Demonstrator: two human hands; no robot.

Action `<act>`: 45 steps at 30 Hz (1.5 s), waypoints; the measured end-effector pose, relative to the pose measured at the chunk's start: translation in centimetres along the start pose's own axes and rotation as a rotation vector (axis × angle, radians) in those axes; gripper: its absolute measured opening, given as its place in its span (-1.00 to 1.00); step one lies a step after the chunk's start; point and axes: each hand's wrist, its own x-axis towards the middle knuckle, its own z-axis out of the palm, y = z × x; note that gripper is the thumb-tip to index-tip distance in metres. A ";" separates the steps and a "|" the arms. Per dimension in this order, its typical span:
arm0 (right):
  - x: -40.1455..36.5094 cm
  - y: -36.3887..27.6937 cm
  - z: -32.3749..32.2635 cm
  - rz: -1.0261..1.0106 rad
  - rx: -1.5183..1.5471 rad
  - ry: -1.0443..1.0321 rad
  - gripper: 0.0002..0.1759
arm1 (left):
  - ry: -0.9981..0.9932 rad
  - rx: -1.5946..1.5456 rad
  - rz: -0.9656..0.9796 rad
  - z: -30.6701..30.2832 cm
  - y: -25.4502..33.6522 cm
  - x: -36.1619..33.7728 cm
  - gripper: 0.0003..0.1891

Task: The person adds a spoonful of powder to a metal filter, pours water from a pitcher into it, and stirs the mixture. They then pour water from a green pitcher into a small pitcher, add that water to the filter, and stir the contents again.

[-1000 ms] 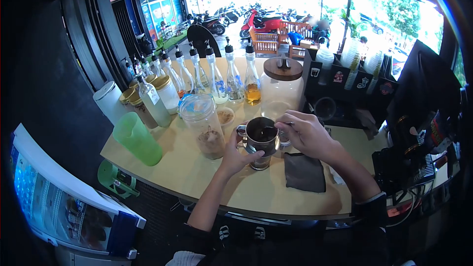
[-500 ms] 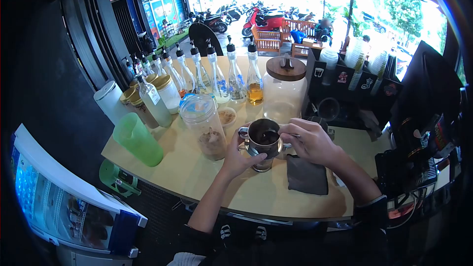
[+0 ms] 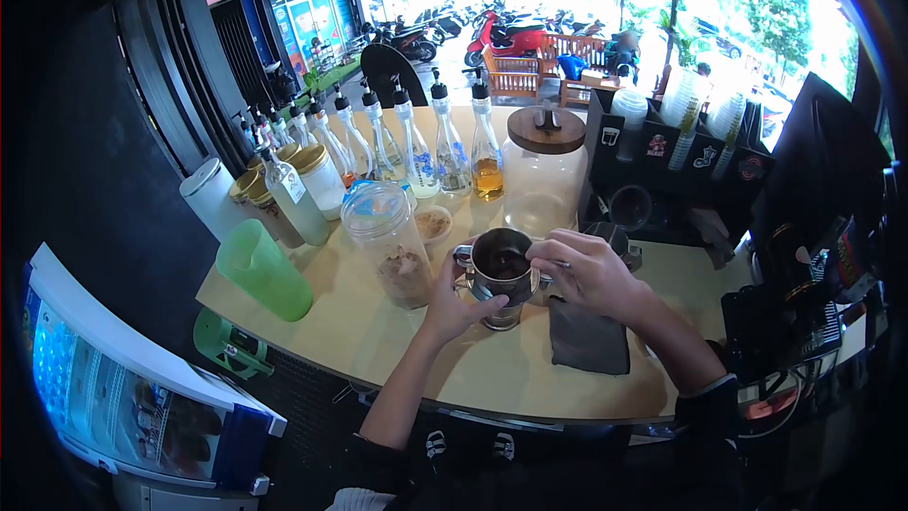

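The left hand (image 3: 454, 308) is gripping a metal cup (image 3: 505, 272) and the right hand (image 3: 598, 273) pinching a utensil (image 3: 565, 264) whose jerk could tip it.

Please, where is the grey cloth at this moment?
In the head view, the grey cloth lies right of centre on the counter, just below the right hand.

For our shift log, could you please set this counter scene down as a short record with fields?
Left hand: holds the metal cup, thumb across its front
Right hand: pinches a thin utensil over the cup's rim
Cup contents: dark, not identifiable
Beside left hand: clear jar with brown contents
Further left: green pitcher
Near right hand: grey cloth
Behind: pump bottles, wooden-lidded jar
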 end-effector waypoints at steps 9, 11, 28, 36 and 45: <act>-0.6 0.3 -0.1 0.064 -0.004 -0.016 -0.86 | -0.003 0.000 -0.014 0.1 0.2 -0.1 -0.05; -0.7 0.3 0.0 0.027 0.056 -0.034 -0.88 | 0.003 -0.011 0.010 0.0 0.0 0.0 -0.05; -0.7 -0.1 0.3 -0.064 0.004 0.017 -0.85 | 0.017 0.015 0.001 0.1 0.2 -0.1 -0.08; -0.6 -0.5 0.4 -0.079 -0.059 0.047 -0.85 | 0.008 0.040 -0.022 0.0 0.0 -0.2 -0.09; -0.4 0.1 0.3 0.049 0.003 0.056 -0.89 | 0.036 -0.003 0.010 0.3 0.0 -0.2 -0.17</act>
